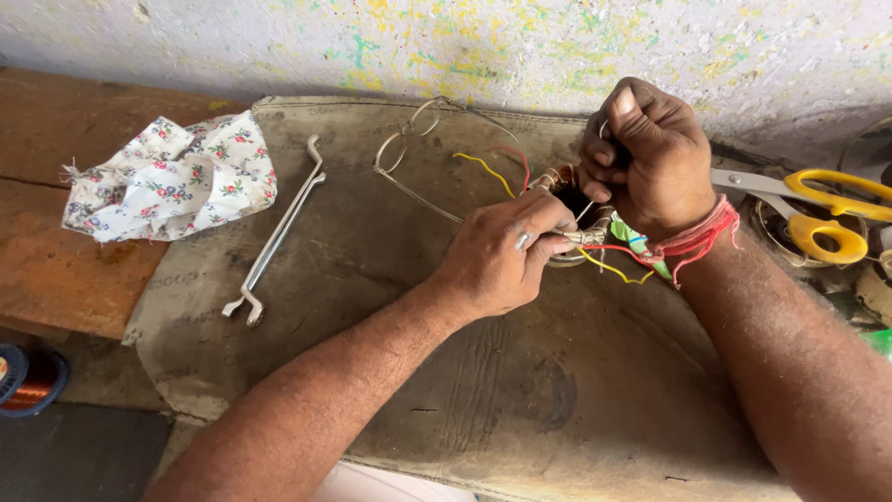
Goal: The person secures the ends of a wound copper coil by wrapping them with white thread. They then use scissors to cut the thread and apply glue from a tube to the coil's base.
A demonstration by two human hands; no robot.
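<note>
Lying between both hands on the worn mat [390, 307], a wound coil [569, 206] with coloured leads is pinned by the left hand [502, 256]; the right hand [646, 158], fisted just above, grips a thin wire.

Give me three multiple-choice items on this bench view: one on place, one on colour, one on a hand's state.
1. Where does the floral cloth lie?
A. far left of the mat
B. under the scissors
C. on the coil

2. What colour are the scissors' handles?
A. blue
B. yellow
C. black

3. What is the left hand doing?
A. lying flat on the mat
B. lifting the spanner
C. gripping the coil

Answers:
1 A, it sits at the left edge of the mat, beside the spanner.
2 B, both loops are yellow.
3 C, its fingers close on the coil, while the right hand is fisted above it.
</note>
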